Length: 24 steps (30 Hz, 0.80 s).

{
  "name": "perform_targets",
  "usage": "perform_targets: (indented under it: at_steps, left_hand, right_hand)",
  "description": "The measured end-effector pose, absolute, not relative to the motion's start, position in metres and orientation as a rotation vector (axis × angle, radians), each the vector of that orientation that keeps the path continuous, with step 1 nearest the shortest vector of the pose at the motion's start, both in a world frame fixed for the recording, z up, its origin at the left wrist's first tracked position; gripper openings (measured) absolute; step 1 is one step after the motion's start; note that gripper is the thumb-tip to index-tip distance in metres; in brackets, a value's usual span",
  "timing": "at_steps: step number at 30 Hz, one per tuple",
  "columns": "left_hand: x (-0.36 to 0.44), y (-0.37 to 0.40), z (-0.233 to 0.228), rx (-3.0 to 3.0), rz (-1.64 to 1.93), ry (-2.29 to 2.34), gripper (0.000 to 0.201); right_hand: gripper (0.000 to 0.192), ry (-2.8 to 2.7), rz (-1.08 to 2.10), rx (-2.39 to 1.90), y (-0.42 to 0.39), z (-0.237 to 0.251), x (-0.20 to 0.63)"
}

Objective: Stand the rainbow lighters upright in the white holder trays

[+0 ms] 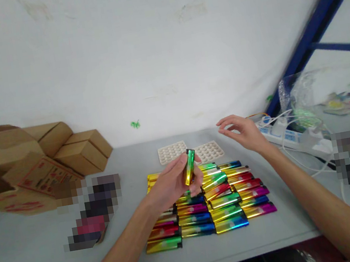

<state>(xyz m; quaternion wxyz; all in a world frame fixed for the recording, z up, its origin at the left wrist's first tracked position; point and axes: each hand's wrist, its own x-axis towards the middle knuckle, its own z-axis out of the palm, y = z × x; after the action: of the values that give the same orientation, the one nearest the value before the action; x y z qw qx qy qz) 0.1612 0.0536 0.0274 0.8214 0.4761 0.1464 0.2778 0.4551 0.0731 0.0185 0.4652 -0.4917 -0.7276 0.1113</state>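
Above the spread of lighters point(195, 220) on the grey table point(289, 224), one shiny lighter point(189, 171) is up in the air, green shading to yellow, tilted, black end uppermost! Left hand point(176, 180) has it, gripped firmly between thumb and fingers, right over the back part of the spread. And look below: metallic colours everywhere, gold running into green, blue, red and purple, packed in side-by-side columns, with a red-and-gold one lying askew near the middle.

Over to the right hand point(242, 132), raised well apart from the other, fingers loosely curved, thumb standing off from them, nearest the white power strip point(285, 136) with its tangle of white cables point(326, 160). Just behind the lighters sit two pale trays, a left tray point(172, 154) and a right tray point(211, 151), both dotted with round hollows.

Further out, on the left, brown cardboard boxes point(81, 153) crowd the table; far right, a clear plastic bag point(301, 92) by a blue metal frame point(306, 44), and white wall point(163, 61) behind it all.
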Motion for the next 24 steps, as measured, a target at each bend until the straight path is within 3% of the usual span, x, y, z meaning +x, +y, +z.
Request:
perform_targets:
  at_steps: [6, 14, 18, 24]
  left_hand:
    - [0.161, 0.05, 0.026, 0.991, 0.607, 0.408, 0.032]
    - [0.162, 0.049, 0.015, 1.194, 0.751, 0.534, 0.055]
    - [0.162, 0.047, 0.027, 1.12, 0.711, 0.504, 0.053]
    - [0.159, 0.049, 0.03, 1.065, 0.688, 0.525, 0.048]
  right_hand:
    - [0.015, -1.882, 0.1, -1.373, 0.075, -0.003, 0.479]
    - [0.007, -1.886, 0.073, -1.433, 0.077, -0.012, 0.469]
    - [0.007, -1.88, 0.085, -1.48, 0.079, -0.016, 0.472]
    - [0.031, -1.875, 0.256, -1.464, 0.078, -0.016, 0.47]
